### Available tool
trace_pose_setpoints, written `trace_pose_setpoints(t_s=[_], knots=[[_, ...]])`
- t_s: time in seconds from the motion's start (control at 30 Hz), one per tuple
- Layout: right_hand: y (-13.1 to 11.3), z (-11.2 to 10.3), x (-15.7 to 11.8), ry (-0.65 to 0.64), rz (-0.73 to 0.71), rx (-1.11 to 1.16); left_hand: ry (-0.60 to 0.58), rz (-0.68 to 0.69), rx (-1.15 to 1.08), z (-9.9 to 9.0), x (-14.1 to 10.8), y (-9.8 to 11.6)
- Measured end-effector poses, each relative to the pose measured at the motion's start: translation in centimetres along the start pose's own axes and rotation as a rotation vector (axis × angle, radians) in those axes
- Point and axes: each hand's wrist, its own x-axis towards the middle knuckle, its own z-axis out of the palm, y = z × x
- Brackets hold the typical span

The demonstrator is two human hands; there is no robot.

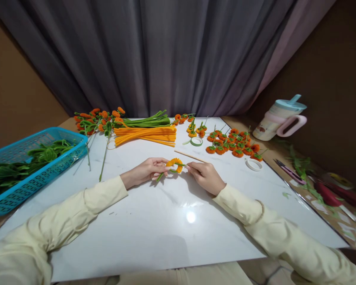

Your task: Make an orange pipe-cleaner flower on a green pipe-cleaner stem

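My left hand point(150, 170) pinches a small yellow-orange ring of coiled pipe cleaner point(179, 168) at its left side, over the middle of the white table. A green pipe cleaner point(180, 164) crosses the ring, and one of its ends pokes out below my left fingertips. The fingers of my right hand point(206, 176) are closed on the other end of this green pipe cleaner, to the right of the ring. A thin wooden stick point(190, 156) runs to the back of my right hand; whether that hand grips it or it lies on the table, I cannot tell.
Yellow-orange pipe cleaners point(145, 135) and green ones point(148, 121) lie bundled at the back. Several orange flower heads point(233, 142) and tape rolls point(196, 141) sit right of them. A blue basket point(56, 158) holds green leaves at left; a tumbler point(274, 120) and scissors point(290, 172) stand right.
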Motion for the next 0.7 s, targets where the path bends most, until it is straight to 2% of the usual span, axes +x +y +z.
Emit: trace_pose_setpoints(t_s=[0.13, 0.3, 0.4, 0.57, 0.7], knots=[[-0.6, -0.3, 0.2, -0.057, 0.103, 0.153, 0.030, 0.011, -0.020, 0.1, -0.1, 0.0], [-1.3, 0.0, 0.1, -0.271, 0.301, 0.523, 0.112, 0.038, -0.037, 0.6, -0.3, 0.0], [-1.6, -0.2, 0.3, -0.384, 0.397, 0.643, 0.114, 0.059, -0.021, 0.5, -0.2, -0.1], [-1.1, -1.9, 0.9, -0.453, 0.419, 0.718, 0.025, 0.028, 0.052, 0.0, -0.1, -0.1], [-0.4, -3.1, 1.3, -0.574, 0.385, 0.755, -0.037, 0.031, 0.112, -0.1, -0.2, -0.1]])
